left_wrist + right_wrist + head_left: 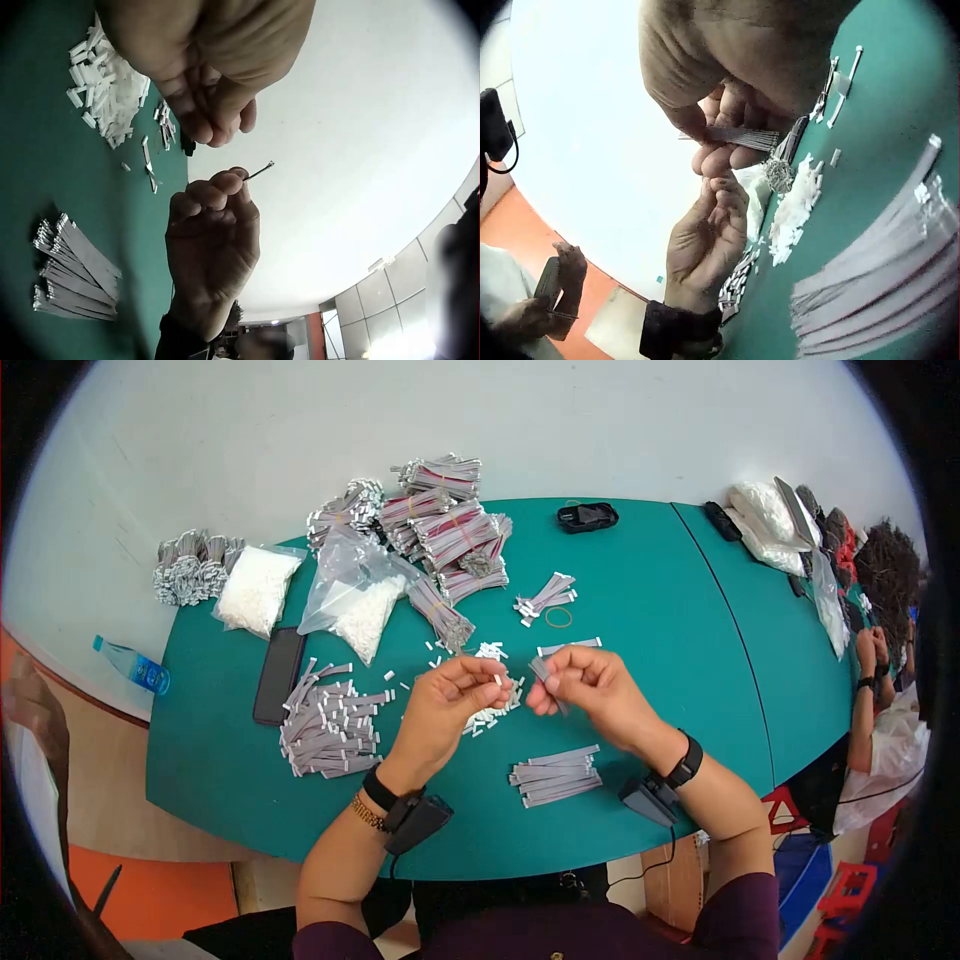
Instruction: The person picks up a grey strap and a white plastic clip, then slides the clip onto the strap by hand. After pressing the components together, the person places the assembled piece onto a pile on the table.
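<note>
Pinching a small white piece (498,680) between thumb and fingertips, the left hand (448,705) sits close to the right hand (592,688) but apart from it, over a green table (660,610). In the left wrist view that piece is hidden by the fingers. The right hand's thumb and fingers are closed on a few thin gray strips (739,138) — the right wrist view shows them lying side by side, their ends poking out past the fingers.

Between the hands lies a heap of loose white connectors (485,722), partly covered by the left hand in the head view. Just beyond the right hand rests one white-ended strip (572,646); farther off are a small bunch (548,596) and a rubber band (558,618). Nearer the person is a row of gray strips (555,775).

Leftward, a loose spread of strips (332,732) lies just beside a black phone (278,678) — with a full bag of white pieces (258,592) and an opened-out clear bag (345,575) behind. Banded bundles (455,535) are stacked at the far edge, a black pouch (588,517) to their right.
</note>
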Motion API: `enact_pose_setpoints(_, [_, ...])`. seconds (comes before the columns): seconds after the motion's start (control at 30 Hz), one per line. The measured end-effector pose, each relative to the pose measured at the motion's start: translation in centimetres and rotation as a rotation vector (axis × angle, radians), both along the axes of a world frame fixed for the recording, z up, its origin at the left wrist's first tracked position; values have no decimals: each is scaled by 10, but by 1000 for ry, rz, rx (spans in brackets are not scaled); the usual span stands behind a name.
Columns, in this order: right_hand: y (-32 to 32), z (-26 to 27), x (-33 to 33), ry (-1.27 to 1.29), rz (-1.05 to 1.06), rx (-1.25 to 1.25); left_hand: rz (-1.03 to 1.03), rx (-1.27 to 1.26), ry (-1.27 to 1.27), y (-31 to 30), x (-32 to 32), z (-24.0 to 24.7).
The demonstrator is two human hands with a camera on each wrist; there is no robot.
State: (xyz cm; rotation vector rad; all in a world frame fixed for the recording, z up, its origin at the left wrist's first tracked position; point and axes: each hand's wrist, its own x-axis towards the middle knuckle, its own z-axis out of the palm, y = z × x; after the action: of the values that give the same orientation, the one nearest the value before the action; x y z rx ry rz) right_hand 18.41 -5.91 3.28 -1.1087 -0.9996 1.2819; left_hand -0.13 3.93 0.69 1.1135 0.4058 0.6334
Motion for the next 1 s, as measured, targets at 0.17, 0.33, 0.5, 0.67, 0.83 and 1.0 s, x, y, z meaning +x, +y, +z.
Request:
enact_pose_setpoints(0.17, [-8, -16, -12, 48, 25, -6, -35, -17, -14, -4, -2, -2])
enact_pose_setpoints(0.33, [-12, -18, -11, 23, 33, 13, -68, -77, -28, -7, -3, -5])
enact_pose_setpoints(0.5, [-17, -23, -14, 76, 26, -13, -97, -41, 21, -12, -1, -4])
enact_pose_setpoints(0.67, [-17, -27, -14, 18, 23, 15, -123, 1, 53, -14, -1, -3])
enact_pose_setpoints(0.83, [-19, -24, -15, 49, 17, -1, -96, 25, 52, -14, -2, -9])
enact_pose_setpoints(1.0, [-19, -25, -15, 72, 27, 13, -51, 79, 112, -19, 0, -7])
